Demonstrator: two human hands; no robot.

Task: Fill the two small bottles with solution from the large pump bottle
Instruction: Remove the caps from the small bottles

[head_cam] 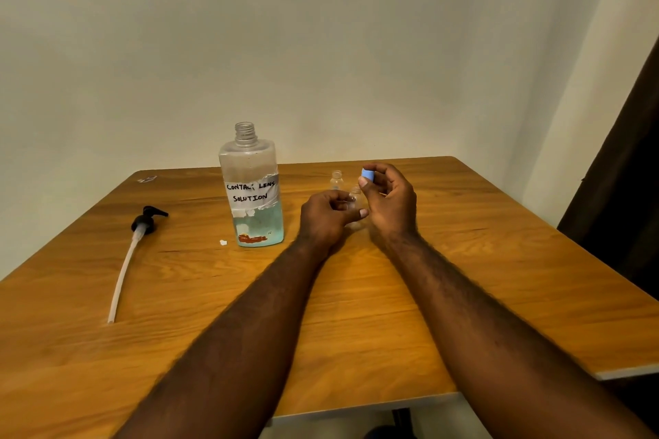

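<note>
Left hand (326,216) gripped a small clear plastic bottle (356,197) near the tall uncapped solution bottle (251,189); right hand (390,203) pinched a blue plastic cap (368,175) — both well inside the wooden table (481,260)'s edges.

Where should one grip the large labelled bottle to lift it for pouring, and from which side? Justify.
Grip the large bottle round its broad mid-body at the label, not the narrow threaded neck. Come from its picture-right side, where the left hand is closest. It stands upright and uncapped, so keep it level.
</note>
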